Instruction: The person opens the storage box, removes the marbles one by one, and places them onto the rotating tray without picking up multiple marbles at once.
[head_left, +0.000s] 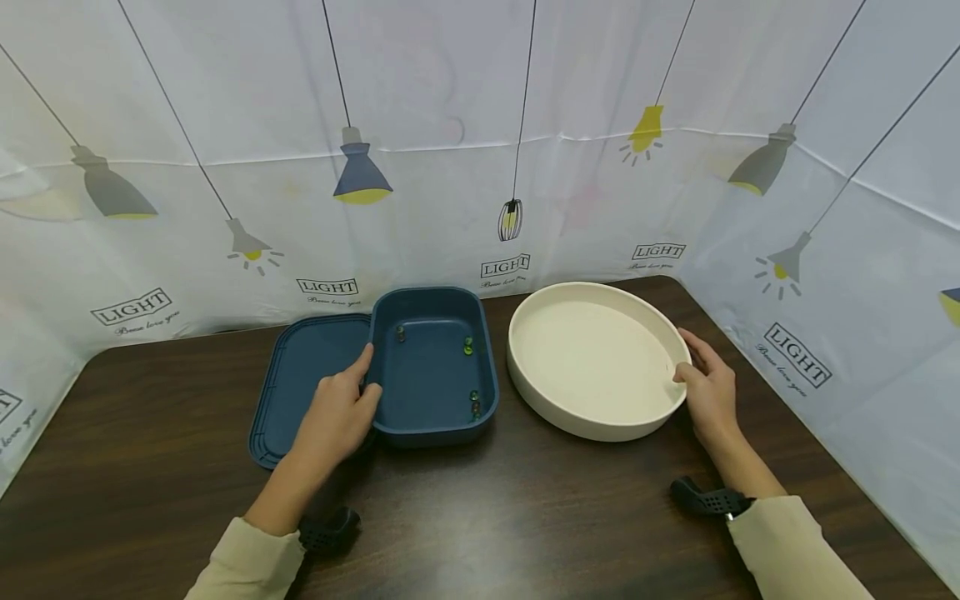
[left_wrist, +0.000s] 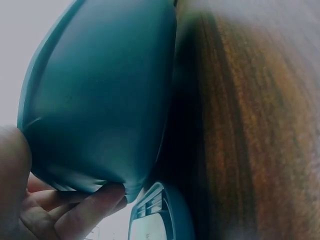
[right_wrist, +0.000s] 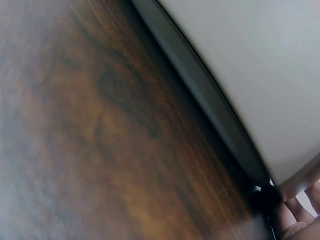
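Observation:
My left hand grips the left wall of a dark blue rectangular box. In the left wrist view its fingers lie against the end of the box. Inside the box are several small glass marbles, some greenish and some brownish, near the left and right sides. My right hand holds the right edge of a round cream tray, its thumb over the rim. Only part of that hand shows in the right wrist view, beside the tray.
A dark blue lid lies on the brown wooden table, left of the box and partly behind the left hand. A white curtain printed with lamps hangs behind the table and along its sides. Box and tray stand side by side.

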